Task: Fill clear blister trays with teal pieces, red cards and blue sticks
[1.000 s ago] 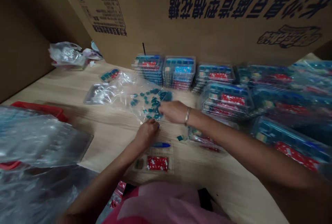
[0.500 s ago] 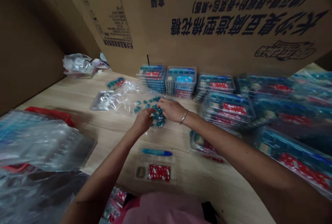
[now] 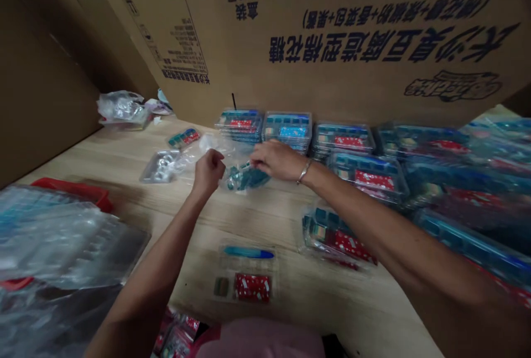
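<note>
Clear plastic bag (image 3: 218, 145) is gripped in the closed left hand (image 3: 208, 172), lifted off the surface (image 3: 178, 219). Its lower end is pinched by the right hand (image 3: 276, 160) (teal pieces (image 3: 244, 178) seemingly kept gathered there by this hold).

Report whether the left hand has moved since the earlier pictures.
Yes: the left hand has moved away from the blue pen, up and leftward in view.

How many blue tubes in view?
1: a blue tube lying in the upper part of the clear tray nearest the person. More may be hidden in the stacked trays.
</note>
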A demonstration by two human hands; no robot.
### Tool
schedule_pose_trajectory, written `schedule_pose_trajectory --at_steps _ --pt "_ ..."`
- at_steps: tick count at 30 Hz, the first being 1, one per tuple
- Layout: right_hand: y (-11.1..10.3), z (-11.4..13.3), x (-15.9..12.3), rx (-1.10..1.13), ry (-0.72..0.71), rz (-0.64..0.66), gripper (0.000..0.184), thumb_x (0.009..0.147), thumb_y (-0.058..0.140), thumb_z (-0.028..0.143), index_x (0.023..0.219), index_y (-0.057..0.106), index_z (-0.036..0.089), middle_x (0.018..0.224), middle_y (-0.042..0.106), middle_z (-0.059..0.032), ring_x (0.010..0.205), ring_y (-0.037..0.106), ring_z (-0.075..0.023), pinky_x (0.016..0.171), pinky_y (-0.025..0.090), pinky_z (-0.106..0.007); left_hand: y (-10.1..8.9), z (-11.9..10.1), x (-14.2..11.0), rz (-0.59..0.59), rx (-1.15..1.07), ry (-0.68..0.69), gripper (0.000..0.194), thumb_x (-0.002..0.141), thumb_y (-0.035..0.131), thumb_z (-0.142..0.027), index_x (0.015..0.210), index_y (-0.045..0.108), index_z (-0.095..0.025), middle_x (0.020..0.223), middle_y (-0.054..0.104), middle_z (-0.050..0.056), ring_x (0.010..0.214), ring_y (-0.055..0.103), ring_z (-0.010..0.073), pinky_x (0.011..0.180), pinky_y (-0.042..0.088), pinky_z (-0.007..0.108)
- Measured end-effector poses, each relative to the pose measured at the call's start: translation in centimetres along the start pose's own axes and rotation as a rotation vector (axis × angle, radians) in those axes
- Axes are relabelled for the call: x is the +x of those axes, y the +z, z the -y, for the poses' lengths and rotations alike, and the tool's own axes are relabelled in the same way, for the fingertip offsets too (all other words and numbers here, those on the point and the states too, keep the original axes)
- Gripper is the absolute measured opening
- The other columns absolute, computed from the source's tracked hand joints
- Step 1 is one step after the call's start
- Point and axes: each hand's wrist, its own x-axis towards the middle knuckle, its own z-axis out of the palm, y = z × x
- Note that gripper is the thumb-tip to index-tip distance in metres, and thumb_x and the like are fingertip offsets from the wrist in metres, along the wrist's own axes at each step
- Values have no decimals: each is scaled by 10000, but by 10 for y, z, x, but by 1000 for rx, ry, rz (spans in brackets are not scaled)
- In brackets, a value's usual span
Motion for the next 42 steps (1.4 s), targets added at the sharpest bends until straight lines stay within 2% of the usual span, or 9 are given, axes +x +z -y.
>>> schedule_pose_trajectory --at_steps 5,10,17,22,25,29,32,35,42 --pt "23 7 -11 75 -60 91 159 853 526 128 865 680 168 903 633 -51 837 561 -160 772 349 -268 13 -4 -23 191 232 116 426 623 692 -266 1007 543 -157 957 616 98 875 594 237 732 461 313" --pt "49 9 -31 104 -8 175 183 874 504 166 932 677 190 965 632 -49 842 582 -161 711 376 -250 22 -5 -31 207 414 58 271 699 533 -91 953 572 -179 918 652 96 887 619 241 707 444 303" --pt "61 21 -39 85 61 384 179 855 552 254 801 704 177 837 681 -76 768 606 -184 644 392 -259 -19 7 2 -135 224 -26 185 733 470 -159 842 611 -206 685 619 35 757 615 227 652 411 297" --pt "60 30 -14 197 -13 262 275 938 421 286 951 664 160 986 657 -85 886 608 -169 756 430 -256 -12 21 -13 -123 -42 54 228 744 437 -183 910 592 -207 563 514 -35 562 530 154 585 379 254" --pt "65 29 2 73 159 290 280 870 514 229 1117 590 120 1165 587 -148 956 613 -209 790 462 -286 -11 34 -24 -162 -58 48 216 756 451 -212 942 561 -205 577 508 -45 547 516 143 598 387 254" --pt "73 31 12 7 322 293 679 727 663 204 1325 400 19 1244 517 -265 1034 594 -300 809 489 -347 -8 46 -27 -201 5 19 188 780 485 -291 924 558 -196 721 586 12 717 583 187 709 428 309" --pt "79 40 17 -9 375 311 580 698 642 101 1244 488 -22 1092 602 -295 963 624 -330 760 507 -371 2 47 -21 -192 -160 -62 270 769 511 -359 973 548 -186 866 608 60 821 594 212 724 459 334" --pt "86 53 32 -11 368 235 398 810 475 73 1193 532 -20 1161 563 -315 1038 592 -338 791 499 -403 11 49 -16 -43 -386 -121 292 775 492 -374 1001 536 -194 810 602 29 757 597 186 706 476 320" --pt "101 33 103 127 214 71 288 914 400 157 1100 620 159 1243 591 -104 1133 547 -210 918 444 -294 8 57 -24 14 -414 -60 170 761 475 -360 723 520 -201 710 587 6 731 560 168 705 441 280"
